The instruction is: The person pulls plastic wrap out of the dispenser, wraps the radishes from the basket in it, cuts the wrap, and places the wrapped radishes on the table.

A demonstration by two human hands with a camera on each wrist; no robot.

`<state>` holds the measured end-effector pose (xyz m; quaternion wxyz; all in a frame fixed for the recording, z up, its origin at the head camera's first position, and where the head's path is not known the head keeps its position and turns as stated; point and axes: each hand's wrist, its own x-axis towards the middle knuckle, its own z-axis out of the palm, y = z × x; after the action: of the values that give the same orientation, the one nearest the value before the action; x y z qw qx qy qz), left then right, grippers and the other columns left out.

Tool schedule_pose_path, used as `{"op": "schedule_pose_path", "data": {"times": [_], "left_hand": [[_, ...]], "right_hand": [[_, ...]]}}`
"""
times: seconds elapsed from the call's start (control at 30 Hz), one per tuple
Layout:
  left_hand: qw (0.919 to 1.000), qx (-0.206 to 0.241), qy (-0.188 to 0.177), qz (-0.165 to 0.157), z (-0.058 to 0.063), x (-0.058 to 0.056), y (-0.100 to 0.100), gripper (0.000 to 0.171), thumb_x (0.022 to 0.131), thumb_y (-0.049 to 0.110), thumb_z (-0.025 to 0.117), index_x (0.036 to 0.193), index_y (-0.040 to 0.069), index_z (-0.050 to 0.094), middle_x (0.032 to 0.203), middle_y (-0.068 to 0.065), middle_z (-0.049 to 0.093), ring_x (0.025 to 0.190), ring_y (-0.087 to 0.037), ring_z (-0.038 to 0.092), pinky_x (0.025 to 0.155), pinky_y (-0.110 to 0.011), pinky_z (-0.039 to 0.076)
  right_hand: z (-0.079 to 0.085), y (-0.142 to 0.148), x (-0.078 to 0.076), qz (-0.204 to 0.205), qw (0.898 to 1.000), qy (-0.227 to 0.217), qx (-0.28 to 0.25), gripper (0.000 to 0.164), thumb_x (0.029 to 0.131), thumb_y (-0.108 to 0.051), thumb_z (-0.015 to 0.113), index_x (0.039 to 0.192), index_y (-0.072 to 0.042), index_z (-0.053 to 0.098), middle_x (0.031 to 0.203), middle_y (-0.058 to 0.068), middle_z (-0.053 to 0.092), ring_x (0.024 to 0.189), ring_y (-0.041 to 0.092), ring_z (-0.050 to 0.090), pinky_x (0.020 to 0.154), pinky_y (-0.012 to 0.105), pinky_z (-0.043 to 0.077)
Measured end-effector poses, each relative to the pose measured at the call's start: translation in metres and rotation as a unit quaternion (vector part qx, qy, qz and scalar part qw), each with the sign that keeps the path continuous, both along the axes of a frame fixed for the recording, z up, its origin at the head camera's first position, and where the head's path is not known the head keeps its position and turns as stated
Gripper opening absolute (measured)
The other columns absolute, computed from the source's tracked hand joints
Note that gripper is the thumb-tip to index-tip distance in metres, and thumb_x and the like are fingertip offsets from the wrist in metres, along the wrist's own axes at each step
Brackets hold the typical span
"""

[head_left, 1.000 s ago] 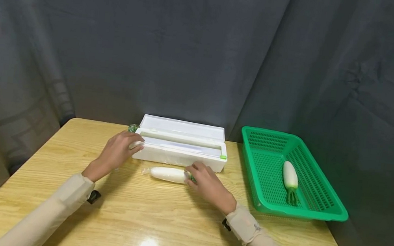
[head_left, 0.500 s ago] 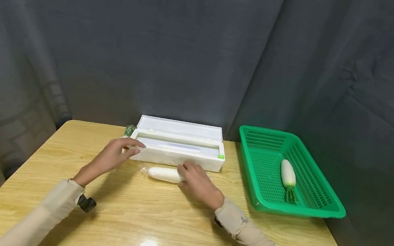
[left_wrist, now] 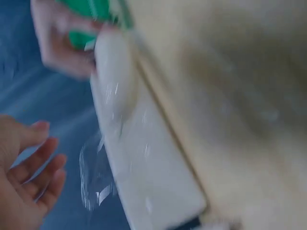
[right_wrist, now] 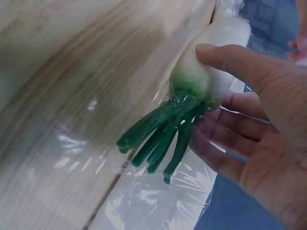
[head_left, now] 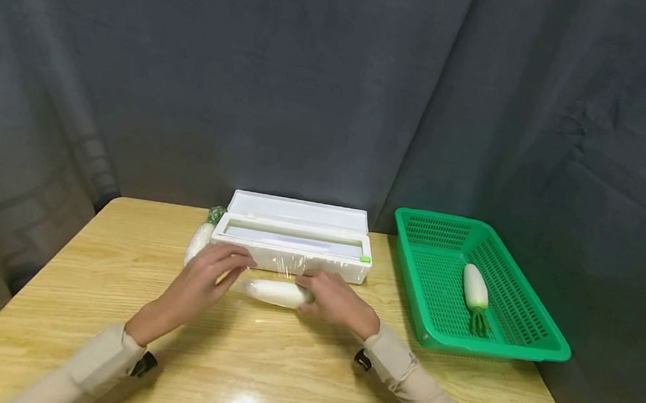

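Note:
A white radish (head_left: 274, 292) lies crosswise in front of the white cling film box (head_left: 345, 270), partly wrapped in clear film. My right hand (head_left: 337, 300) grips its leafy end. In the right wrist view, the thumb rests on the radish (right_wrist: 189, 72) and the fingers curl round beneath it, with green stems (right_wrist: 163, 136) under the film. My left hand (head_left: 201, 280) is by the radish's pointed end; the left wrist view shows its fingers loosely bent, holding nothing. Loose clear film (left_wrist: 96, 177) hangs off the radish there, apart from that hand. Film also stretches between radish and box.
The box's lid (head_left: 299, 211) stands raised, with a green slider (head_left: 365, 259) at the right end. Another film-wrapped radish (head_left: 200, 241) lies left of the box. A green basket (head_left: 432, 338) at the right holds a bare radish (head_left: 475, 287).
My left hand has come away from the box's left corner, moving right and nearer the radish tip. The right hand keeps its grip on the radish, and stretched film now shows before the box.

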<state>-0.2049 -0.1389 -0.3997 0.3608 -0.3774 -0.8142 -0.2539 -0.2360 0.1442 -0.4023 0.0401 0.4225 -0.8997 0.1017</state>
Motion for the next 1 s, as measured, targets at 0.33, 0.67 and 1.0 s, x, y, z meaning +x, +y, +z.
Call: {"op": "schedule_pose_path", "data": {"times": [0.33, 0.67, 1.0], "left_hand": [[0.9870, -0.125, -0.101, 0.002, -0.032, 0.010, 0.025, 0.042, 0.082, 0.012, 0.090, 0.120, 0.009, 0.074, 0.125, -0.009, 0.071, 0.117, -0.026, 0.065, 0.100, -0.046, 0.054], [0.9817, -0.147, -0.121, 0.001, -0.039, -0.003, 0.027, 0.056, 0.078, 0.006, 0.091, 0.129, 0.009, 0.067, 0.126, -0.009, 0.067, 0.119, -0.028, 0.062, 0.102, -0.050, 0.052], [0.9748, -0.186, -0.123, 0.014, -0.040, -0.013, 0.031, 0.056, 0.076, 0.010, 0.091, 0.127, 0.008, 0.068, 0.121, -0.007, 0.070, 0.109, -0.025, 0.066, 0.090, -0.044, 0.052]], "right_hand": [[0.004, 0.000, -0.003, 0.005, 0.999, -0.041, -0.009, 0.034, 0.084, -0.022, 0.089, 0.110, -0.006, 0.075, 0.099, 0.004, 0.073, 0.076, 0.009, 0.056, 0.067, 0.022, 0.048], [0.002, 0.001, -0.009, 0.008, 0.998, -0.060, -0.017, 0.034, 0.085, -0.023, 0.089, 0.112, -0.005, 0.076, 0.104, 0.006, 0.076, 0.080, 0.010, 0.060, 0.070, 0.022, 0.049], [0.002, 0.005, -0.010, 0.027, 0.997, -0.072, -0.019, 0.028, 0.085, -0.017, 0.088, 0.107, -0.005, 0.076, 0.098, 0.004, 0.075, 0.077, 0.009, 0.057, 0.069, 0.023, 0.047]]}}
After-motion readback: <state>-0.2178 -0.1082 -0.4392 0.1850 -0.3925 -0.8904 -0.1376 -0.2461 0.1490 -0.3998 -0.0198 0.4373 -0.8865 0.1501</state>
